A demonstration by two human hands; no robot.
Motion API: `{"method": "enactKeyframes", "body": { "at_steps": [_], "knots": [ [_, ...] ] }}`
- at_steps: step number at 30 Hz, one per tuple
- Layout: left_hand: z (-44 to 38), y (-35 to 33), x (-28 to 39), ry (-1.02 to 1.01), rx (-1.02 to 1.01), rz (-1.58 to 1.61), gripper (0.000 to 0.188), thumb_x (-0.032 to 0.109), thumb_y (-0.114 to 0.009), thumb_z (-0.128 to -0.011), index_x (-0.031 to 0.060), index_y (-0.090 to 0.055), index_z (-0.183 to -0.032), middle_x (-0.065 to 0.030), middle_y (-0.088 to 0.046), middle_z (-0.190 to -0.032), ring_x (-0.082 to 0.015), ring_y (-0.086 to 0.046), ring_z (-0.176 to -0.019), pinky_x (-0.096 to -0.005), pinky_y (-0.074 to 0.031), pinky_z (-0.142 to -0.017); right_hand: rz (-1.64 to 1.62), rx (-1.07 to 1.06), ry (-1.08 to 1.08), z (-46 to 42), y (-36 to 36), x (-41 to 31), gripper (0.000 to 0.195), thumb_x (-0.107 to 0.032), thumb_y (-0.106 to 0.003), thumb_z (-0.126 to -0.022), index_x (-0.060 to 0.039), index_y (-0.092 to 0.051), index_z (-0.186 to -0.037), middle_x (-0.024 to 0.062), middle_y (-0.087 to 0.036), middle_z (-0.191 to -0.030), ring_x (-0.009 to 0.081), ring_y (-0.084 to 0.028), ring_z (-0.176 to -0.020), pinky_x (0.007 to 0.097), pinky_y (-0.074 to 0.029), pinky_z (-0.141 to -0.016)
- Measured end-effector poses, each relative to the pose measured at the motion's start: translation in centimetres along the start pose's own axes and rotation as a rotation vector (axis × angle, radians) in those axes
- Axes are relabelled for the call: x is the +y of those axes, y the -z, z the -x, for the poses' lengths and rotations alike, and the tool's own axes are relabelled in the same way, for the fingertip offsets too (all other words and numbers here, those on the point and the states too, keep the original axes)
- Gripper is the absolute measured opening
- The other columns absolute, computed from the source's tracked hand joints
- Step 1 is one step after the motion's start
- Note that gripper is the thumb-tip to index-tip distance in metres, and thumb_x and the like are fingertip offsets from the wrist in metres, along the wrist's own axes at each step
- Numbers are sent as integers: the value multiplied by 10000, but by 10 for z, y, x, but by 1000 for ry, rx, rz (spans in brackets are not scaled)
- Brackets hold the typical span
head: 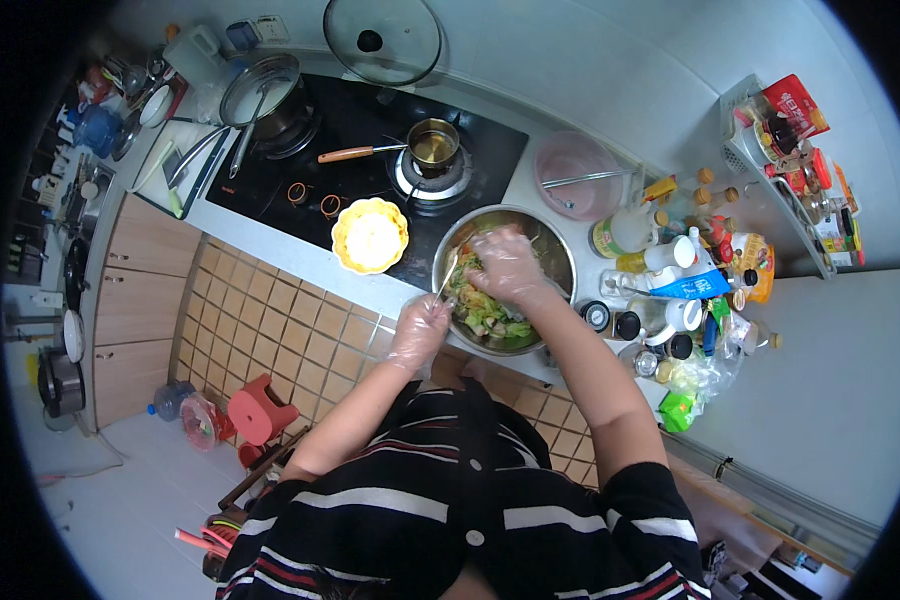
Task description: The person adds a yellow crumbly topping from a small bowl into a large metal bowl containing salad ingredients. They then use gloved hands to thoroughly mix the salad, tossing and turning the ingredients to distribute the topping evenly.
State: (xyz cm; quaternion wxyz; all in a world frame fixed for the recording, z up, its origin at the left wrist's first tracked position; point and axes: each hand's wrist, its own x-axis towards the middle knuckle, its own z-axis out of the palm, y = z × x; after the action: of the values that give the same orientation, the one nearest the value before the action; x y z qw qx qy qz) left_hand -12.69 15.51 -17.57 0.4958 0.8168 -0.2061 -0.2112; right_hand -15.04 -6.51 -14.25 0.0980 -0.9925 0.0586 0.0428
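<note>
A large stainless steel bowl (pixel 566 251) sits at the counter's front edge. Chopped green vegetables with orange bits (pixel 487 311) lie in it. My right hand (pixel 511 266), in a clear plastic glove, reaches into the bowl over the food. Its fingertips are partly hidden, so I cannot tell whether they grip anything. By the bowl's left rim, my left hand (pixel 422 324), gloved too, is closed around the end of a thin, pale spoon-like utensil (pixel 448 276) that slants into the bowl. Left of the bowl stands a scalloped yellow-and-white dish (pixel 370 236).
On the black cooktop (pixel 360 112) are a small wooden-handled saucepan (pixel 433 144) holding liquid and a larger pot (pixel 262 94). A pink basin (pixel 577 169) stands behind the bowl. Several bottles and jars (pixel 656 255) crowd the right. A knife (pixel 184 165) lies on a cutting board at left.
</note>
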Motion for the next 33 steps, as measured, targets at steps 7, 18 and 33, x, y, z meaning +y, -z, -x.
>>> {"method": "enactKeyframes", "body": {
  "at_steps": [7,18,33],
  "knots": [
    [5,-9,5,45,90,65,254,114,-687,-907,22,-511,-748,-123,-506,-649,-244,-446,-597,-408,-446,-595,282,-393,319,-3,22,-10,466,-389,-650,-892,-115,-703,-1265,100,-674,-1284,300,-545,-1321,585,-212,-1226],
    [4,-12,0,-57,108,46,223,83,-684,-867,16,-507,-750,-169,-526,-670,-344,-496,-619,-445,-452,-607,328,-252,334,22,20,-40,778,-433,-797,-770,-143,-543,-1447,140,-505,-1492,387,-396,-1445,654,-180,-1209],
    [9,-16,-3,-90,143,47,270,80,-697,-850,28,-465,-721,-161,-493,-651,-342,-472,-603,-435,-435,-594,5,-41,-122,2,26,-6,598,-383,-710,-845,-61,-599,-1336,159,-645,-1280,353,-579,-1250,473,-394,-1113]
  ]
}}
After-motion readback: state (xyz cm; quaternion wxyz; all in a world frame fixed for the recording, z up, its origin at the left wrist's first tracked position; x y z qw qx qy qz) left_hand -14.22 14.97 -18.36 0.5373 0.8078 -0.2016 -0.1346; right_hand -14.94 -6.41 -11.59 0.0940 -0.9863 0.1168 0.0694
